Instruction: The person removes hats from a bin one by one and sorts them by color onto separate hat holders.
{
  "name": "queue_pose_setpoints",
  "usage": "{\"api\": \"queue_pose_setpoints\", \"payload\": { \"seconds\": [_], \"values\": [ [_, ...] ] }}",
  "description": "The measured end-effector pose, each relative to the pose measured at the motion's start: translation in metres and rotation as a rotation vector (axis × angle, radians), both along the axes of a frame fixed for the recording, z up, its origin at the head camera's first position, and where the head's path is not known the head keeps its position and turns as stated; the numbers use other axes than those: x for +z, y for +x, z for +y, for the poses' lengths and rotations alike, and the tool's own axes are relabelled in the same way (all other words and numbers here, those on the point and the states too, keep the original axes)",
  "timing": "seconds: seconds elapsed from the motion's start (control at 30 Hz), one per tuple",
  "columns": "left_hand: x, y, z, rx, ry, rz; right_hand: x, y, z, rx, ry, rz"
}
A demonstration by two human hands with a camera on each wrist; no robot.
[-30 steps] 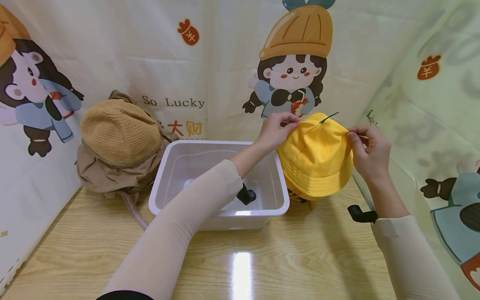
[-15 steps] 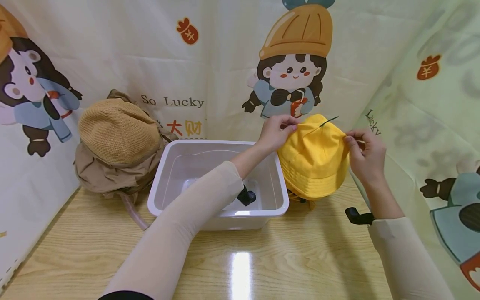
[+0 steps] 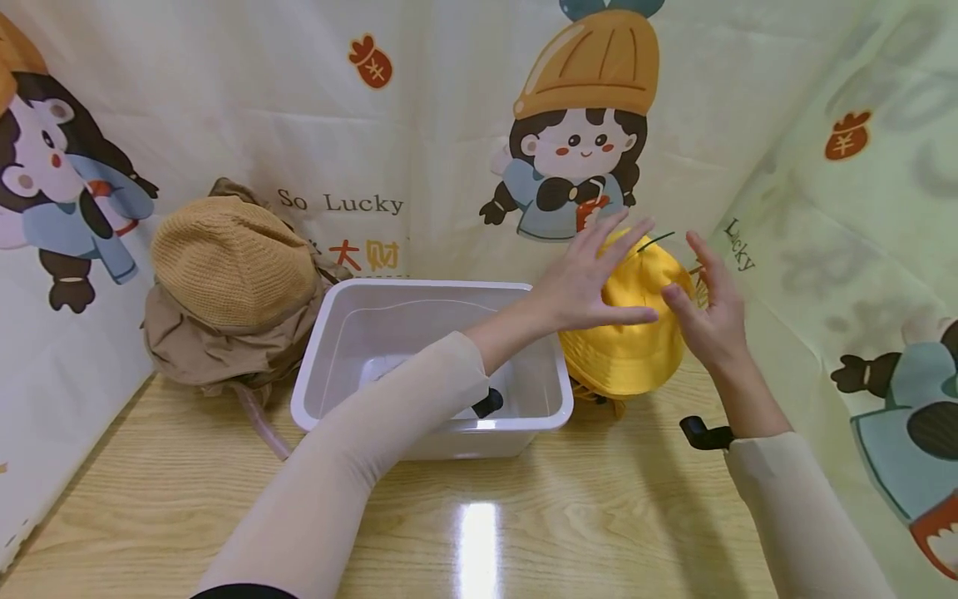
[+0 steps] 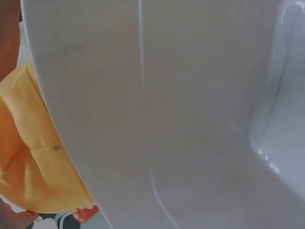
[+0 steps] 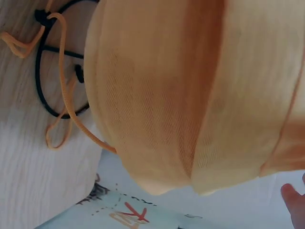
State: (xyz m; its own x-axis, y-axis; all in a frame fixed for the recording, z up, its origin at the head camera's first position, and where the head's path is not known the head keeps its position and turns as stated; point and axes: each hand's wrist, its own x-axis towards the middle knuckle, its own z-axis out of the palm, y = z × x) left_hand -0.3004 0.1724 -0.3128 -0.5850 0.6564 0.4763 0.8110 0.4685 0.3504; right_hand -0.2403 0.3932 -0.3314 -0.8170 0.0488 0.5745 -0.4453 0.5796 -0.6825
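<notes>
A yellow bucket hat with a thin dark green stem on its crown stands right of the tub. My left hand is spread in front of the hat's left side, fingers extended, holding nothing. At the hat's right side my right hand has thumb and fingers apart, also holding nothing. The right wrist view shows the hat's fabric close up, with an orange cord hanging from it. A black ring-shaped base shows beside the hat's edge. Whether either hand touches the hat I cannot tell.
A white plastic tub stands in the middle, under my left forearm. To its left, a tan knitted hat sits on a brown fabric item above a pale stand leg. Printed cloth hangs behind the wooden table.
Both hands have let go of the yellow hat's crown and their fingers have spread. The right hand has shifted left and slightly down. The hat stays in place.
</notes>
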Motion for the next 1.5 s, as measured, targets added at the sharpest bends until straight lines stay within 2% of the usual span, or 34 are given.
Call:
{"api": "queue_pose_setpoints", "payload": {
  "seconds": [0.03, 0.13, 0.2, 0.3, 0.5, 0.8, 0.93, 1.03, 1.17, 1.23, 1.37, 1.5],
  "values": [
    [0.001, 0.001, 0.002, -0.017, -0.069, 0.068, 0.000, 0.000, -0.001, 0.013, 0.031, -0.032],
    [-0.001, 0.002, 0.008, -0.041, -0.226, 0.169, -0.003, -0.005, -0.001, 0.029, 0.119, -0.097],
    [-0.004, 0.001, 0.009, -0.041, -0.294, 0.175, -0.007, -0.009, -0.001, 0.013, 0.150, -0.119],
    [-0.009, -0.002, 0.009, -0.029, -0.340, 0.147, -0.013, -0.014, 0.000, -0.012, 0.150, -0.138],
    [-0.016, -0.007, 0.010, -0.036, -0.330, 0.090, -0.019, -0.018, 0.001, -0.047, 0.126, -0.166],
    [-0.023, -0.011, 0.013, -0.046, -0.325, 0.060, -0.029, -0.019, 0.003, -0.054, 0.052, -0.227],
    [-0.025, -0.011, 0.012, -0.056, -0.319, 0.008, -0.039, -0.021, 0.003, -0.050, 0.006, -0.202],
    [-0.028, -0.011, 0.011, -0.059, -0.313, -0.008, -0.049, -0.024, 0.003, -0.005, -0.063, -0.142],
    [-0.030, -0.010, 0.010, -0.066, -0.304, -0.005, -0.059, -0.030, 0.004, 0.104, -0.189, -0.054],
    [-0.030, -0.009, 0.009, -0.063, -0.303, -0.003, -0.061, -0.031, 0.005, 0.151, -0.228, -0.038],
    [-0.032, -0.007, 0.008, -0.045, -0.311, 0.012, -0.053, -0.029, 0.009, 0.173, -0.235, -0.120],
    [-0.033, -0.003, 0.007, -0.050, -0.321, 0.026, -0.027, -0.025, 0.012, 0.163, -0.219, -0.246]
  ]
}}
